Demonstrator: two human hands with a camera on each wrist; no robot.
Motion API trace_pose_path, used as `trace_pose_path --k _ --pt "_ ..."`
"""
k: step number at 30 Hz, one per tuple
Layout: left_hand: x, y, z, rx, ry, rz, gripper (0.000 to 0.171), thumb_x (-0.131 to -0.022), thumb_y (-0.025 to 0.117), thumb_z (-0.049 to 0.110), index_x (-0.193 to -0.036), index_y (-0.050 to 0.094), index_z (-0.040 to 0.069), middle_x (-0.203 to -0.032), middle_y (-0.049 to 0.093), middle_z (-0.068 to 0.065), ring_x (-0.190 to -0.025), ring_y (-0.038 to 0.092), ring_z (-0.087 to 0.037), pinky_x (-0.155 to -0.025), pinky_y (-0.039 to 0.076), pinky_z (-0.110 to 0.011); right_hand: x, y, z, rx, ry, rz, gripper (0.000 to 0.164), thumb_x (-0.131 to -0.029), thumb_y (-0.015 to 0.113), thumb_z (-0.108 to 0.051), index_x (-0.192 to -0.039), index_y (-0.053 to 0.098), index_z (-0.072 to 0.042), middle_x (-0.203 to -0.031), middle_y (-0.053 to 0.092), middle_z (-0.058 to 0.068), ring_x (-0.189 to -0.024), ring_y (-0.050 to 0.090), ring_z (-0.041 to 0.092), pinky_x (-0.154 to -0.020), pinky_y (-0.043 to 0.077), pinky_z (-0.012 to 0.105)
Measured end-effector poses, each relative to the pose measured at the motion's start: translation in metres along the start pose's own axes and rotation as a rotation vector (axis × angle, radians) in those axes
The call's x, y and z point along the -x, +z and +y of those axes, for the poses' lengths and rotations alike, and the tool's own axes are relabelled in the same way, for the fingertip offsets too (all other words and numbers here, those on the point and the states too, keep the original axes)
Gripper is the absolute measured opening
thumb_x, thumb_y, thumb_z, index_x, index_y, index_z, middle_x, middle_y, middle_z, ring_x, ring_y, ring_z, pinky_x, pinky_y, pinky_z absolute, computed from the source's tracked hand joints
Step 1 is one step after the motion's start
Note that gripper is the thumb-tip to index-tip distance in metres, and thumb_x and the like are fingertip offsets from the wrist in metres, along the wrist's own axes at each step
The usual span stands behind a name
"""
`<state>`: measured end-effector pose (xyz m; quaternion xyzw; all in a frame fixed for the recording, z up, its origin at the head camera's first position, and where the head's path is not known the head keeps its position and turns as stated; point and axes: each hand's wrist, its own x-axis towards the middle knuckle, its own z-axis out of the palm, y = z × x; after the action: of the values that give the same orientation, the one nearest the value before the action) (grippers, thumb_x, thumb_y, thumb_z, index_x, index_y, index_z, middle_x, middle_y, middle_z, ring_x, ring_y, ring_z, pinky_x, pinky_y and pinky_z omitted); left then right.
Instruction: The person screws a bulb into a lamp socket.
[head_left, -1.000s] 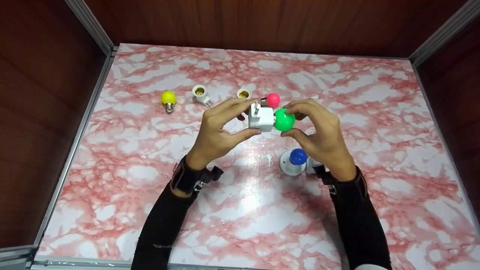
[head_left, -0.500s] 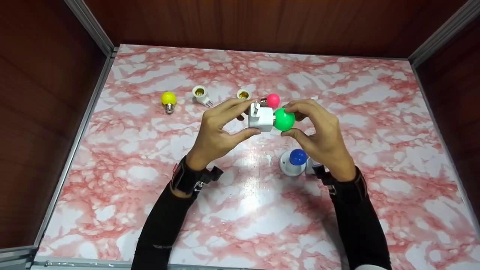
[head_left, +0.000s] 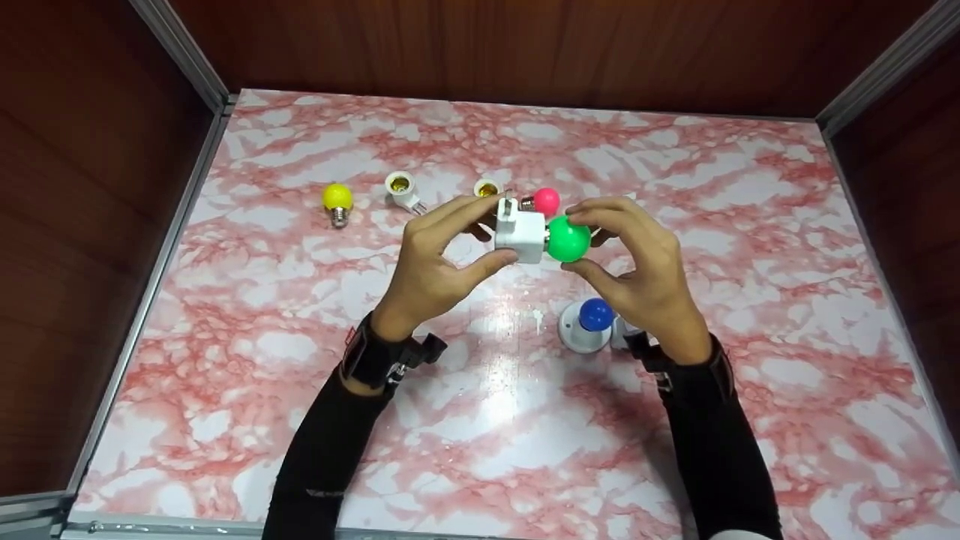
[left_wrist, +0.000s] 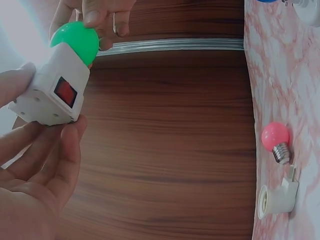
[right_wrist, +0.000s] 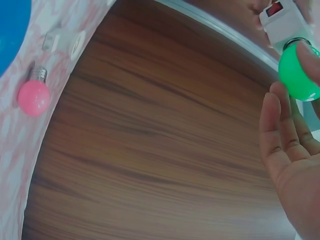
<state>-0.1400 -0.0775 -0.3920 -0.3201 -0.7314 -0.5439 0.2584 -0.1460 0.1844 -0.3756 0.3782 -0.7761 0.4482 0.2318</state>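
My left hand [head_left: 435, 262] pinches a boxy white plastic socket [head_left: 520, 244], some fingers partly hidden behind it. My right hand [head_left: 637, 262] pinches the smooth, round green bulb [head_left: 568, 239]; only a sliver of metal thread shows at the socket's mouth. Both are up off the glossy, marbled desk [head_left: 465, 427]. Farther out: pink bulb [head_left: 547, 201], ribbed metal cap; white holder [left_wrist: 280, 200], half blocked in head view; blue bulb [head_left: 596, 314] on a round base [head_left: 576, 337], neighbouring white piece [head_left: 622, 334] partly hidden.

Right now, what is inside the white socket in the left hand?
The metal base of the green bulb: a strip shows outside the white socket; the rest is covered, so how deep it sits can't be seen.
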Motion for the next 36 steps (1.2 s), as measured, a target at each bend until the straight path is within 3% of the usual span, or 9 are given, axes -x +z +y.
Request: trace_pose_path --k 7,11,16,25,36 --pt "0.0011 0.0037 -0.0014 0.064 -0.066 0.009 0.056 -0.089 0.087 0.014 -0.134 0.065 -0.01 -0.121 0.078 -0.023 -0.103 0.079 -0.026 -0.089 0.067 -0.03 -0.0001 0.0013 -0.0015 -0.009 -0.022 0.037 0.05 -0.078 0.089 0.007 -0.124 0.071 0.003 -0.119 0.072 0.021 -0.101 0.069 0.014 -0.089 0.057 0.016" --pt "0.0008 0.0071 0.0001 0.13 -0.114 0.033 0.054 -0.09 0.084 0.009 -0.135 0.063 -0.013 -0.122 0.077 -0.027 -0.106 0.08 -0.03 -0.09 0.067 -0.03 -0.0005 0.0016 -0.0017 -0.007 -0.021 0.047 0.053 -0.076 0.089 0.009 -0.125 0.071 0.002 -0.118 0.072 0.021 -0.098 0.069 0.015 -0.087 0.058 0.017" --pt "-0.0001 0.0096 0.0034 0.147 -0.168 0.049 0.052 -0.093 0.081 0.008 -0.136 0.06 -0.012 -0.122 0.077 -0.028 -0.108 0.081 -0.03 -0.092 0.067 -0.031 -0.0012 0.0019 -0.0019 -0.004 -0.002 0.063 0.056 -0.074 0.09 0.008 -0.127 0.071 0.001 -0.118 0.072 0.02 -0.097 0.069 0.013 -0.086 0.059 0.018" --pt "0.0009 0.0086 0.0025 0.141 -0.162 -0.048 0.058 -0.095 0.08 0.011 -0.143 0.052 -0.006 -0.126 0.077 -0.023 -0.107 0.081 -0.022 -0.093 0.067 -0.03 -0.0002 0.0036 -0.0017 -0.027 0.067 0.097 0.056 -0.076 0.09 0.006 -0.128 0.07 0.002 -0.116 0.075 0.019 -0.098 0.069 0.004 -0.086 0.058 0.016" --pt "0.0008 0.0054 -0.0001 0.063 -0.17 -0.114 0.052 -0.091 0.084 0.012 -0.135 0.061 -0.004 -0.126 0.078 -0.02 -0.104 0.081 -0.022 -0.092 0.066 -0.025 0.0011 0.0054 0.0008 -0.028 0.081 0.107 0.055 -0.075 0.09 0.007 -0.127 0.07 0.003 -0.115 0.077 0.019 -0.095 0.069 0.001 -0.084 0.058 0.015"
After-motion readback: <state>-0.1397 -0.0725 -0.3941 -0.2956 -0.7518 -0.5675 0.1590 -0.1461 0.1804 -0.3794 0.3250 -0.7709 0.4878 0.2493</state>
